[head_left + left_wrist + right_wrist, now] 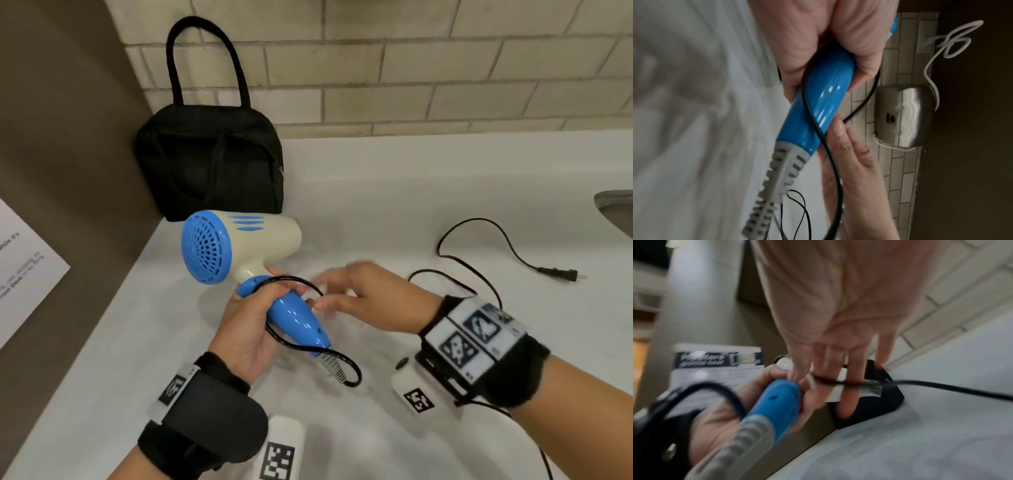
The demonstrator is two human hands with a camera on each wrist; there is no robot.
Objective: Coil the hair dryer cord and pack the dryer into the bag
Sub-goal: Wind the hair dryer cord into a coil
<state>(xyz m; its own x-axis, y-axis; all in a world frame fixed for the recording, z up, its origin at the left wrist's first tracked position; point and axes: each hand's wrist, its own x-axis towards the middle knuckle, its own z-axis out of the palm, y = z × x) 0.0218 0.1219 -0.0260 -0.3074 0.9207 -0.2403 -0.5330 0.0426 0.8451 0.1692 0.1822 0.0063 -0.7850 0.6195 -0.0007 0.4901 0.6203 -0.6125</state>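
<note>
The hair dryer (239, 245), cream with a blue rear grille, is held just above the white counter (376, 192). My left hand (250, 318) grips its blue handle (818, 104) and holds a loop of the black cord (346, 370) against it. My right hand (356, 294) is beside the handle with fingers straight, and the cord (838, 382) lies across them. The remaining cord (479, 263) trails over the counter to the plug (561, 274) at the right. The black bag (212, 161) stands zipped in the back left corner, behind the dryer.
A tiled wall (411, 68) runs behind the counter, and a brown side wall with a printed sign (27, 270) is on the left. A steel sink rim (616, 212) shows at the far right. A metal wall unit (906, 115) with a white cable is mounted above.
</note>
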